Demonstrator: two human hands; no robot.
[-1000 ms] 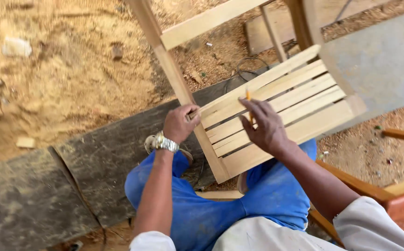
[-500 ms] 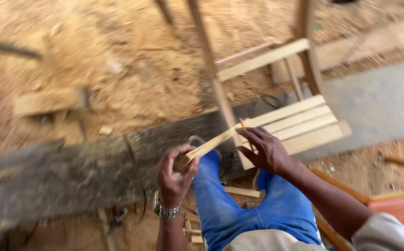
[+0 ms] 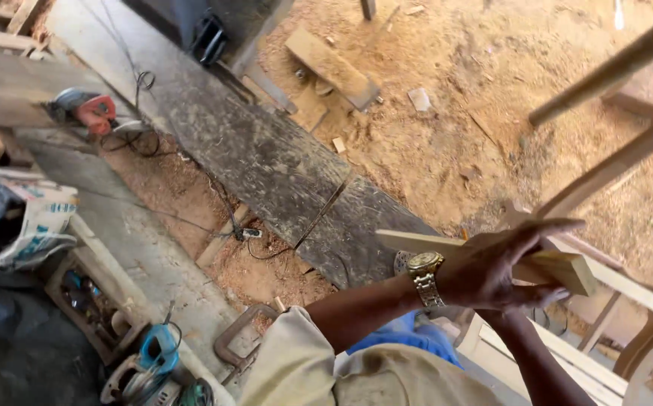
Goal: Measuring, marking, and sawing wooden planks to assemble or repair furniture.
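One wooden slat point(image 3: 484, 254), left hand point(image 3: 501, 265) grip closed around it; right hand's grip hidden, cannot tell. One wristwatch point(image 3: 424, 276). Two power tools: point(image 3: 95, 113), point(image 3: 153, 359). Dark plank point(image 3: 266, 162), sawdust floor point(image 3: 454, 98).

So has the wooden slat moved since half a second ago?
Yes. The wooden slat, then held low over the person's lap in front of the chair frame, is now raised level under the left hand, up against the frame's rails.

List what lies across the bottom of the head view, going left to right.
Blue power tool → metal clamp → cream sleeve → gold wristwatch → left hand gripping the wooden slat → pale wooden chair frame.
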